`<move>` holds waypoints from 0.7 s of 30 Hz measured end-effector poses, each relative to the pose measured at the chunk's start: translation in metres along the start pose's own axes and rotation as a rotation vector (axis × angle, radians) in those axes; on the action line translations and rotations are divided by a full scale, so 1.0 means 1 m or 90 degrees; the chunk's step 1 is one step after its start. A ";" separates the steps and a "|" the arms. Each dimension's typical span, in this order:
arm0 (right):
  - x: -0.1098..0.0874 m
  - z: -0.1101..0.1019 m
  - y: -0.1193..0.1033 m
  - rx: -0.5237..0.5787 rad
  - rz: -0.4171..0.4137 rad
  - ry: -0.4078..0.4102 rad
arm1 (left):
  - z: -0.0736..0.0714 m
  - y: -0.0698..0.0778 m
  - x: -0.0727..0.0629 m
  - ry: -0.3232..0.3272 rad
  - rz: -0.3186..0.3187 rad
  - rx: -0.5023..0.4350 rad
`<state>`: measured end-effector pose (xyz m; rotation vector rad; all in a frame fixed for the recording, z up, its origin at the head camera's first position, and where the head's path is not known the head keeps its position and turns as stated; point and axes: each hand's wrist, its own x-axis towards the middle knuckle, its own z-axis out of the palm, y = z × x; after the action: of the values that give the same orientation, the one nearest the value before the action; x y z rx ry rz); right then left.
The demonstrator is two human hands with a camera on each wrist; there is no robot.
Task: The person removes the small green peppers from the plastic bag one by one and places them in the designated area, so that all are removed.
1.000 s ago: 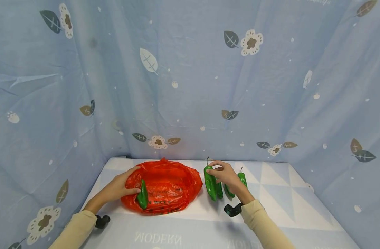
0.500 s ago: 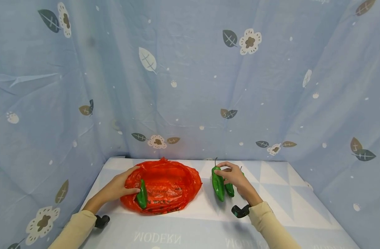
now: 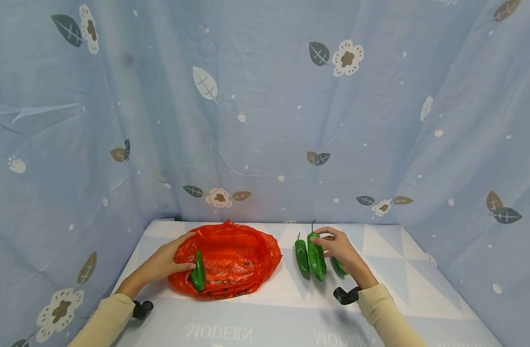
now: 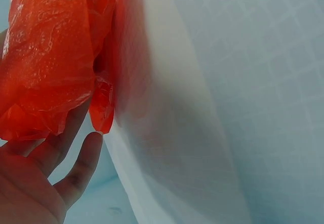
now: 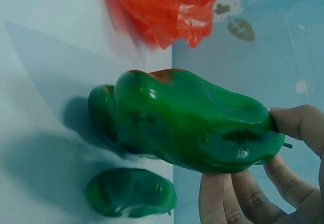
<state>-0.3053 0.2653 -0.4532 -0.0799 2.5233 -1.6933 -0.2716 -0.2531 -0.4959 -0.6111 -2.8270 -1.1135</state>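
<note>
At the left of the head view my left hand (image 3: 167,260) grips the left side of a crumpled red plastic bag (image 3: 243,277), its thumb by a green pepper (image 3: 198,274) that lies against the bag. In the left wrist view, fingers (image 4: 76,178) reach behind the red plastic. My right hand (image 3: 340,248) pinches another long green pepper (image 3: 316,258) near its stem end, stem up, over the table. One green pepper (image 3: 301,258) lies just left of it. A further pepper (image 3: 338,266) is partly covered by the right hand. The right wrist view shows a pepper (image 5: 101,115) behind the held one.
The table (image 3: 230,320) has a pale geometric cloth with printed letters. A blue curtain (image 3: 265,120) with leaves and flowers rises behind and at both sides. Black wrist devices (image 3: 346,295) sit under both wrists.
My right hand has moved to the right with the held pepper, passing over other peppers and uncovering one at its left. The left hand and the bag have stayed put.
</note>
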 end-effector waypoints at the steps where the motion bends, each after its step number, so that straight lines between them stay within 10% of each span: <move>1: 0.000 -0.002 0.000 0.003 0.002 0.001 | 0.000 0.000 0.000 0.001 -0.002 -0.002; 21: -0.010 -0.028 0.012 -0.029 0.040 0.043 | 0.004 -0.003 0.000 0.004 0.012 0.001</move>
<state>-0.2989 0.2967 -0.4527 0.0522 2.5842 -1.6418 -0.2725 -0.2520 -0.5005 -0.6313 -2.8115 -1.1089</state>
